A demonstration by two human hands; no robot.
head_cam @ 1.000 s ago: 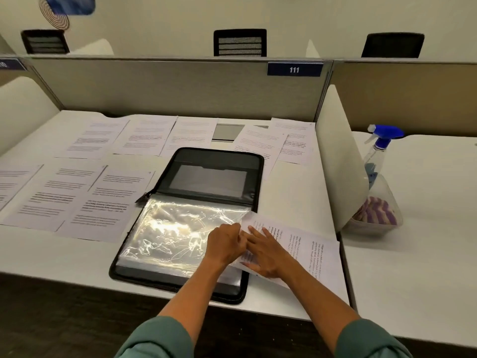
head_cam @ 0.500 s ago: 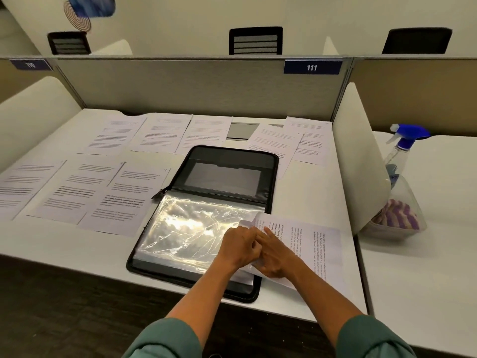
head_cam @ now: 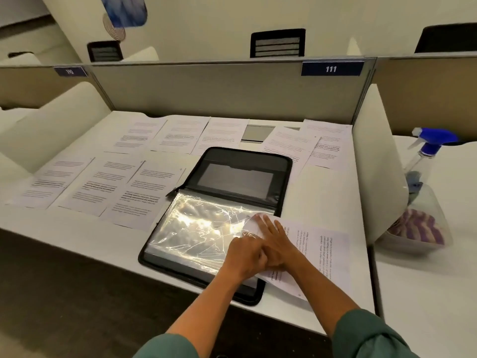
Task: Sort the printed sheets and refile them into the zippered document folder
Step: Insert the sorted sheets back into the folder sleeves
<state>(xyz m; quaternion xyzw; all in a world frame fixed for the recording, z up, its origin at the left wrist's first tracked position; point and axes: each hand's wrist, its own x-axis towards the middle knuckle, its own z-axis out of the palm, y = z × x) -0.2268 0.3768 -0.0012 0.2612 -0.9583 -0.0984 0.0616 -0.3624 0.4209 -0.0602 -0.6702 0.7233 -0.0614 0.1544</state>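
Note:
A black zippered document folder [head_cam: 240, 161] lies open on the white desk, its shiny clear plastic sleeve [head_cam: 196, 228] facing up. A printed sheet [head_cam: 327, 254] lies at the sleeve's right edge, its left end by the sleeve's opening. My left hand [head_cam: 245, 257] is curled on the sleeve's right edge, apparently pinching the plastic. Pressed flat on the sheet's left end is my right hand [head_cam: 276, 241], fingers spread and touching the left hand. Several more printed sheets [head_cam: 103, 184] are laid out in rows left of and behind the folder.
A grey partition [head_cam: 232, 91] closes the desk's back; a white divider panel [head_cam: 376, 161] stands on the right. Beyond it are a blue-topped spray bottle [head_cam: 426, 153] and a clear container with a purple striped cloth [head_cam: 415, 228]. The desk's front edge runs just below the folder.
My view has swung right and closer, so everything sits further right in frame. Both hands stay together at the sleeve's right edge; the right fingers now reach further over the sheet's corner.

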